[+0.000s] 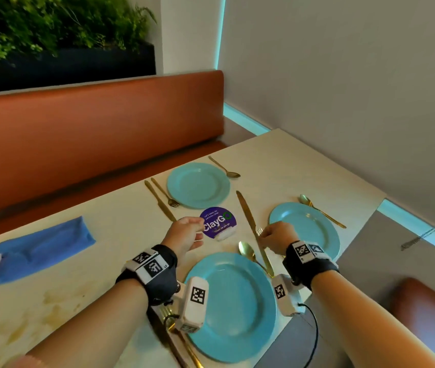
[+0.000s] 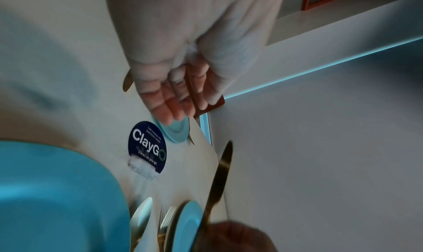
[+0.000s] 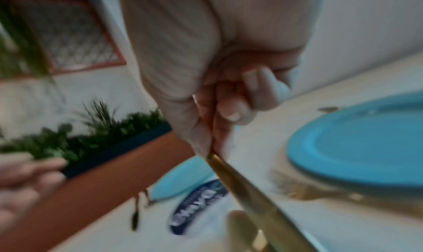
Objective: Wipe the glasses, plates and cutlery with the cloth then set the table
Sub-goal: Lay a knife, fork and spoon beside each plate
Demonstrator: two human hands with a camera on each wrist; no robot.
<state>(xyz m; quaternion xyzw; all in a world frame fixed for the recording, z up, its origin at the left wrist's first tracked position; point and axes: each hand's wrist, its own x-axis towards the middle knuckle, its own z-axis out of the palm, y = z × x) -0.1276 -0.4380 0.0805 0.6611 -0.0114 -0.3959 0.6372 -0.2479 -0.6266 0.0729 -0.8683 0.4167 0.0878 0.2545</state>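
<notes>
Knife [image 1: 253,229] pinched in right hand [image 1: 274,236], left hand [image 1: 184,232] loosely curled, empty

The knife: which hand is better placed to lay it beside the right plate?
Right. The right hand already pinches the knife next to that plate; the left hand hovers empty over the sticker.
</notes>
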